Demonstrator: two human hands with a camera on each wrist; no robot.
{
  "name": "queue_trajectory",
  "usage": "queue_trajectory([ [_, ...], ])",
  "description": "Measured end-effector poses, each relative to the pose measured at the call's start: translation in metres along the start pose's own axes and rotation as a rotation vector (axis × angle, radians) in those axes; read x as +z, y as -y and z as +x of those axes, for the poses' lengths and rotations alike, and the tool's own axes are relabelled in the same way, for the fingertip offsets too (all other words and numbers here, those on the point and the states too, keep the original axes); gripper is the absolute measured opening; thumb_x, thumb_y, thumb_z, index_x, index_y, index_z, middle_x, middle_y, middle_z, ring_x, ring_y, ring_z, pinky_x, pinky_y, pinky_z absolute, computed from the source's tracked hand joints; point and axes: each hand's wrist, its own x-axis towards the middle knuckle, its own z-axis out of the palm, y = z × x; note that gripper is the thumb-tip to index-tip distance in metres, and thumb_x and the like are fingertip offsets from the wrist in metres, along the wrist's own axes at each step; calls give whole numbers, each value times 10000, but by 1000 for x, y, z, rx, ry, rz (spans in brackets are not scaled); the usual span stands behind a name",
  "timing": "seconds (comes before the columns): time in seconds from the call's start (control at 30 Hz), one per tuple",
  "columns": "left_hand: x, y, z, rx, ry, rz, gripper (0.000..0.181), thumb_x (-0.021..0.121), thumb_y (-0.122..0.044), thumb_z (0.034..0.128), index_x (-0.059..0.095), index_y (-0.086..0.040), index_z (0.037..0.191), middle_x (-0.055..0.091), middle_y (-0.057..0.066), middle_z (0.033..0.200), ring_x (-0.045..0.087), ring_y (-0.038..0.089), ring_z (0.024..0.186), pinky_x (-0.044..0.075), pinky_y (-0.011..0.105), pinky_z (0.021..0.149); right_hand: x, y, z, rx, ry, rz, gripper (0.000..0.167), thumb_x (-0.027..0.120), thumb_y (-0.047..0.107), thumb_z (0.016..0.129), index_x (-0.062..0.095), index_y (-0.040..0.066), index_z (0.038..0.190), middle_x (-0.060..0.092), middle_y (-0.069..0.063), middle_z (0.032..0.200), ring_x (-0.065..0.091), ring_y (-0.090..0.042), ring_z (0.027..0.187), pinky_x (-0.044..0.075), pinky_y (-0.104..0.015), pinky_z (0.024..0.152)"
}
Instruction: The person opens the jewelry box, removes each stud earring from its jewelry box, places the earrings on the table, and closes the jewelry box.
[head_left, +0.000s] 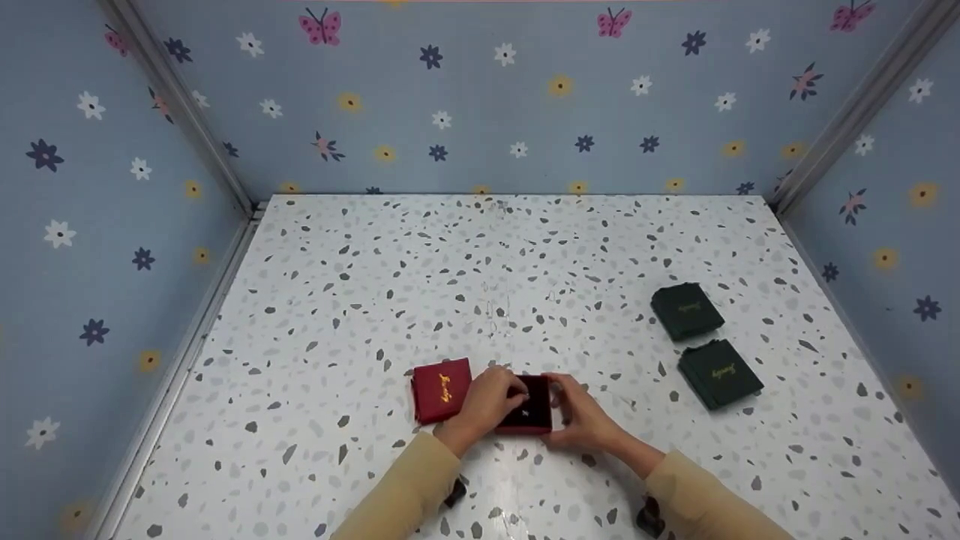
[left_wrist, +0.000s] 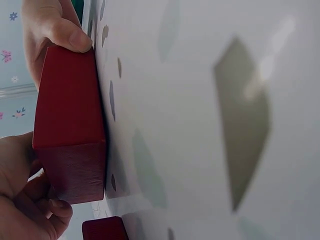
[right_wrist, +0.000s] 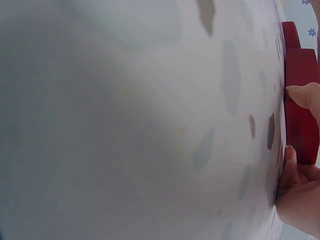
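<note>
A red box [head_left: 525, 430] with a dark inside lies open side up on the table, and a tiny shiny piece [head_left: 525, 413] shows in it. My right hand [head_left: 583, 417] grips the box's right end between thumb and fingers. My left hand [head_left: 491, 401] reaches over its left side, fingers bent and tips in the dark inside; whether they pinch something is too small to see. In the left wrist view, left-hand fingers [left_wrist: 60, 212] curl by the box's near end. Beside the left wrist lies a red square piece with gold lettering [head_left: 442, 390], perhaps the lid.
Two dark green boxes with gold lettering [head_left: 688, 310] [head_left: 721, 373] lie on the right of the speckled white table [head_left: 390, 285]. Flower-patterned walls [head_left: 480, 97] enclose the table at the back and both sides.
</note>
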Motion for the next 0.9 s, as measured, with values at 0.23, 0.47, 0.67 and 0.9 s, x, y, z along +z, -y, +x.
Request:
queue_trajectory([
  [0.23,-1,-1,0,-25,-2,-33,67,693,-110,729,722,-89,785,640,-4,753,570,149,749,450,263,708,-7,30,-3,-52,-20,45,807,763,-64,558,343,-107,1246,490,-205,1017,480,-327,825,423,-298,599],
  [0.47,0,0,1,-30,-22,-91,64,689,-109,733,717,-70,776,651,-3,750,582,139,743,454,254,699,1,0,-1,13,-7,-19,865,796,68,559,340,40,1294,476,-15,1054,467,-154,847,423,-243,623],
  [0.67,0,-1,2,-26,-24,-112,64,689,-105,739,715,-60,778,656,4,747,591,147,748,454,262,710,2,-6,0,6,-4,2,871,790,91,550,342,55,1296,470,3,1054,467,-145,852,428,-250,631],
  [0.9,-2,-1,3,-54,-19,-152,60,682,-119,753,712,-70,769,654,-8,746,583,135,745,451,245,686,1,-7,0,-49,-10,1,857,795,89,564,339,25,1288,486,-44,1078,481,-171,856,426,-258,654],
])
